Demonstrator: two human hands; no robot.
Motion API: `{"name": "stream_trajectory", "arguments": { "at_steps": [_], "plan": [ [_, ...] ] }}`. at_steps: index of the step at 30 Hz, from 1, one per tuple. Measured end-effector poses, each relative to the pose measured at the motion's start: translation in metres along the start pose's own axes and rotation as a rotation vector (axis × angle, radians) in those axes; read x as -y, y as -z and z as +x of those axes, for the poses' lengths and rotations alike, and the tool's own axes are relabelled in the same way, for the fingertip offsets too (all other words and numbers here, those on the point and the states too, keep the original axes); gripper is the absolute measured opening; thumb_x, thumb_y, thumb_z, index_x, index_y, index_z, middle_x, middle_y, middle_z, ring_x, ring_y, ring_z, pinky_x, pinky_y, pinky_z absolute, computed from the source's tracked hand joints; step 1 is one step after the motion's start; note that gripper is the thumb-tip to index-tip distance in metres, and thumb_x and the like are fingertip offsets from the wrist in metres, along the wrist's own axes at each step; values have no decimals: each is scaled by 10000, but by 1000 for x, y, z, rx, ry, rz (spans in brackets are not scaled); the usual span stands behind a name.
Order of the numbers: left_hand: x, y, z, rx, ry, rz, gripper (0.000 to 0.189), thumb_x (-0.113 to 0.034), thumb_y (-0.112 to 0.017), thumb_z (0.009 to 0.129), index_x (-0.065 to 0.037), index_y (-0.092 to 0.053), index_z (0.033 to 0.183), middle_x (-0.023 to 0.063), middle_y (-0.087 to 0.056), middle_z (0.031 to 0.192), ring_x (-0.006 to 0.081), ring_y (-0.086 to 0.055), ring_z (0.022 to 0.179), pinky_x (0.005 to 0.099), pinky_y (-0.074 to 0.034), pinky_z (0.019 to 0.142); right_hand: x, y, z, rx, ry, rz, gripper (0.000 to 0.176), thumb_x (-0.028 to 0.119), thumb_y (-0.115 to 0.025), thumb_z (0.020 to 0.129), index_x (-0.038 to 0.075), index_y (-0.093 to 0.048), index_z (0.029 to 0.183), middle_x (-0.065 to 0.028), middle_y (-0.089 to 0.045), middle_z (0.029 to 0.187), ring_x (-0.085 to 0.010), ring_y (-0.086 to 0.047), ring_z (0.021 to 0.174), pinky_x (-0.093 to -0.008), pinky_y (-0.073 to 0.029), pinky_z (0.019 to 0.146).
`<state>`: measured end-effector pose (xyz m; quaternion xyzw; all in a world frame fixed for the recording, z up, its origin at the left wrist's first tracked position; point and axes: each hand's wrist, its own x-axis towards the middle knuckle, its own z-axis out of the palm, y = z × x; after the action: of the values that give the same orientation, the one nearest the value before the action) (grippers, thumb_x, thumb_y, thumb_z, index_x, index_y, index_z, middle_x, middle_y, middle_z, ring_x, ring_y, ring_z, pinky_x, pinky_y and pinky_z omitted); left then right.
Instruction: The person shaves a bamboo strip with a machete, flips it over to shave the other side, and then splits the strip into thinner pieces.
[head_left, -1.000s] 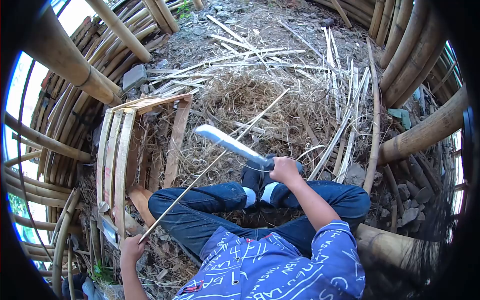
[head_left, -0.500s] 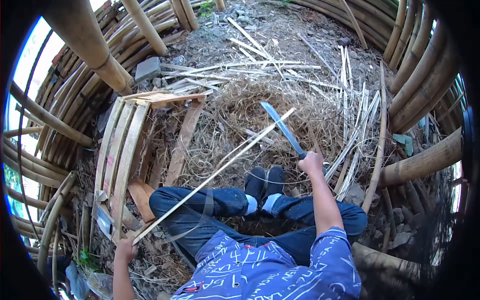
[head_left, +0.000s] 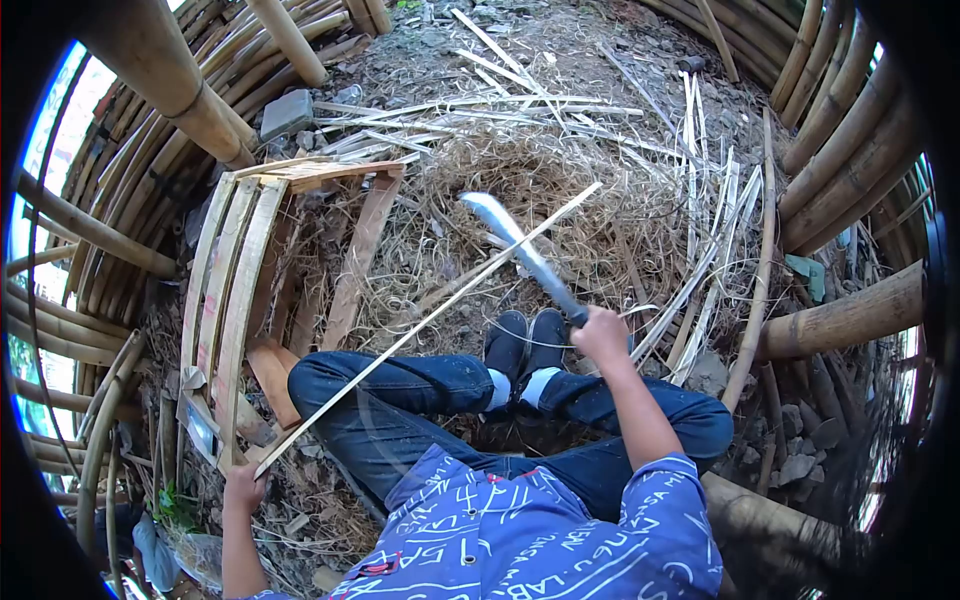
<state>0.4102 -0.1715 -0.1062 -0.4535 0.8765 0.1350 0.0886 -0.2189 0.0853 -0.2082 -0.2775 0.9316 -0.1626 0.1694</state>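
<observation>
My left hand [head_left: 243, 489] grips the near end of a long thin bamboo strip [head_left: 420, 329] at the lower left. The strip runs diagonally up and right over my knee toward the pile of shavings. In my right hand [head_left: 602, 335] I hold the handle of a machete [head_left: 515, 250]. Its blade points up and left and crosses the strip near the strip's far end. I sit with legs in dark jeans and both shoes [head_left: 527, 343] together between my hands.
A wooden crate frame [head_left: 235, 290] lies on its side at the left. Curled shavings and split bamboo strips [head_left: 690, 260] cover the ground ahead. Thick bamboo poles [head_left: 840, 320] ring the spot on both sides. A grey stone block [head_left: 286, 113] sits at the upper left.
The machete swung from the left across to the right, then back left, so its blade now lies over the strip. My left hand has kept hold of the strip, which stays on the same diagonal.
</observation>
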Motion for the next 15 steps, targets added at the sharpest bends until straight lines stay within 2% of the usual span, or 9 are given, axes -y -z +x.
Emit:
{"name": "stream_trajectory", "arguments": {
  "at_steps": [5,8,10,11,12,15],
  "plan": [
    [-5,5,4,9,14,1,233,-212,-653,828,-12,-589,726,251,-591,683,451,-592,688,521,-449,606,49,-32,-25,175,250,-84,284,259,-682,659,61,-666,861,-197,-690,822,-367,-683,801,-478,-547,742],
    [5,4,-2,7,12,16,212,-215,-660,825,-26,-601,748,242,-597,686,446,-594,676,513,-455,600,57,-29,-20,159,382,-154,271,252,-676,659,76,-668,865,-192,-691,823,-358,-686,789,-467,-548,728],
    [10,6,-9,-12,-27,6,167,-194,-651,822,-38,-613,775,236,-601,691,444,-595,674,514,-460,603,43,-11,0,114,386,-196,259,229,-651,672,82,-682,883,-180,-698,845,-349,-691,824,-446,-547,733],
    [10,8,-13,-14,-31,6,167,-194,-651,822,-38,-613,775,236,-601,691,444,-595,674,514,-460,603,34,0,16,125,217,-295,277,225,-640,676,84,-696,908,-180,-700,856,-337,-692,856,-446,-544,768],
    [9,10,-21,-65,-19,-15,154,-184,-642,823,-41,-611,776,235,-600,692,446,-594,680,516,-460,604,14,9,32,27,106,-325,290,226,-630,687,92,-710,931,-187,-703,887,-327,-696,885,-442,-542,798],
    [-1,5,-27,-108,27,-67,121,-135,-607,803,-29,-581,751,235,-587,678,454,-590,688,520,-459,608,-49,45,69,-40,-272,-135,284,233,-655,708,42,-712,911,-231,-695,930,-359,-681,917,-444,-540,815]
  ]
}}
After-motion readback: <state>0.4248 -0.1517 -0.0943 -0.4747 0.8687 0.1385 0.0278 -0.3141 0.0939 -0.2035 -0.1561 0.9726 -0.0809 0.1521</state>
